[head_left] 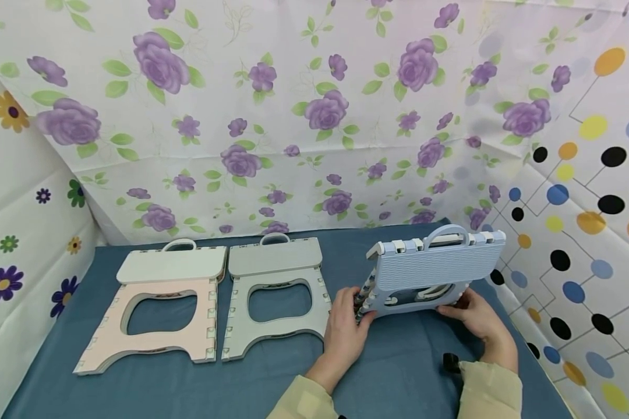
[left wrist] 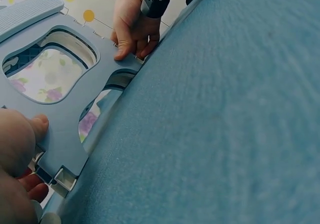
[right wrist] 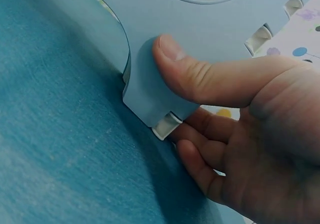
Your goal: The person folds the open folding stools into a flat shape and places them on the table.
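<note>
A blue folding step stool stands partly unfolded on the right of the table, its carry handle at the top. My left hand grips its left leg panel low down, with the thumb on the front face, as the left wrist view shows on the blue panel. At the lower right corner my right hand pinches the other leg; in the right wrist view the thumb lies on the front face and the fingers curl behind the edge.
A folded pink stool with a white top lies flat at the left. Beside it lies a folded grey-green stool. Blue cloth covers the table. Flowered curtain hangs behind, and dotted fabric closes off the right side.
</note>
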Motion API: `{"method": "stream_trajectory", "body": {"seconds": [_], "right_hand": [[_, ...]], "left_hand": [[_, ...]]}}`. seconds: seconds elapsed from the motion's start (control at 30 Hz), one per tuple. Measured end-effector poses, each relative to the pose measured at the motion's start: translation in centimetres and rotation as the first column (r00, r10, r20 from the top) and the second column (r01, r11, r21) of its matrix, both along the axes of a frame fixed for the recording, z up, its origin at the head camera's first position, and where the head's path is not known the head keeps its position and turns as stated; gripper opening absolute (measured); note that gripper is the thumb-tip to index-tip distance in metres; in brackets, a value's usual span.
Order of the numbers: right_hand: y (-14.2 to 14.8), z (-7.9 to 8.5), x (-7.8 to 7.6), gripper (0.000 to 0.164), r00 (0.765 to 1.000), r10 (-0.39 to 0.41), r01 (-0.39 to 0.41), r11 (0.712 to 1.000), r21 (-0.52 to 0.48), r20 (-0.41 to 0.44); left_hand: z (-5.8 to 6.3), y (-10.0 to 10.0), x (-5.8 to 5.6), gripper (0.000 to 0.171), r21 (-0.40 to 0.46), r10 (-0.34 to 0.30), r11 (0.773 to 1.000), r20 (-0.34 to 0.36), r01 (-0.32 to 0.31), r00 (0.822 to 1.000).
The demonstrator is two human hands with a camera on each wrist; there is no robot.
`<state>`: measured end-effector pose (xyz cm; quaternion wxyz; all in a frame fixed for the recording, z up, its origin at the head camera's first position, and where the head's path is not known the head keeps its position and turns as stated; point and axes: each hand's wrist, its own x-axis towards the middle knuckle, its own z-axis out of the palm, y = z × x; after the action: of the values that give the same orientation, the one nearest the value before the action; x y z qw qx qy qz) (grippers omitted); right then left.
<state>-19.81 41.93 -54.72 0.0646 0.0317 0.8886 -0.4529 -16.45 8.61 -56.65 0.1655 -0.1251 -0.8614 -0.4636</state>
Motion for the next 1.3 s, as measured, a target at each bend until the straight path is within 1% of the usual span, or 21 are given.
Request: {"method": "stream_trajectory", "body": {"seconds": [0.1, 0.2, 0.37, 0.5, 0.6, 0.77, 0.9, 1.13, 1.23, 1.3], "right_hand": [[0.1, 0.3, 0.3, 0.066, 1.0, 0.001, -0.003, 0.997, 0.076, 0.022], [0.2, 0.5, 0.4, 0.064, 0.999, 0.001, -0.003, 0.997, 0.075, 0.036], [0.2, 0.3, 0.4, 0.063, 1.0, -0.012, 0.011, 0.998, 0.06, 0.017], [0.2, 0.2, 0.3, 0.065, 1.0, -0.026, 0.026, 0.998, 0.061, 0.003], [0.2, 0.2, 0.3, 0.063, 0.999, -0.037, 0.037, 0.997, 0.072, -0.005], [0.1, 0.4, 0.1, 0.058, 0.999, -0.038, 0.04, 0.996, 0.076, -0.018], [0.1, 0.4, 0.0, 0.055, 0.999, -0.025, 0.026, 0.998, 0.062, -0.027], [0.1, 0.3, 0.0, 0.043, 0.999, 0.0, 0.002, 0.999, 0.047, -0.039], [0.5, 0.5, 0.1, 0.044, 0.999, 0.028, -0.026, 0.999, 0.044, -0.046], [0.8, 0.8, 0.2, 0.048, 0.997, 0.058, -0.055, 0.997, 0.046, -0.056]], "left_hand": [[0.2, -0.1, 0.0, 0.053, 0.005, -0.015, 1.0, 0.006, 0.014, 1.0], [0.5, -0.2, 0.1, 0.051, 0.036, -0.028, 0.999, 0.04, 0.026, 0.999], [1.0, -0.3, -0.1, 0.044, 0.103, -0.043, 0.994, 0.093, 0.034, 0.995], [1.0, -0.4, -0.2, 0.039, 0.105, -0.037, 0.994, 0.093, 0.027, 0.995], [1.1, -0.6, -0.3, 0.037, 0.109, -0.038, 0.994, 0.096, 0.028, 0.995], [1.4, -1.0, -0.5, 0.033, 0.154, -0.062, 0.987, 0.14, 0.04, 0.988], [1.8, -1.3, -0.5, 0.03, 0.18, -0.083, 0.982, 0.163, 0.053, 0.983], [2.2, -1.6, -0.6, 0.026, 0.213, -0.123, 0.974, 0.193, 0.08, 0.973], [2.5, -1.7, -0.6, 0.025, 0.227, -0.141, 0.969, 0.196, 0.095, 0.97], [2.8, -1.8, -0.6, 0.025, 0.236, -0.159, 0.966, 0.206, 0.109, 0.965]]}}
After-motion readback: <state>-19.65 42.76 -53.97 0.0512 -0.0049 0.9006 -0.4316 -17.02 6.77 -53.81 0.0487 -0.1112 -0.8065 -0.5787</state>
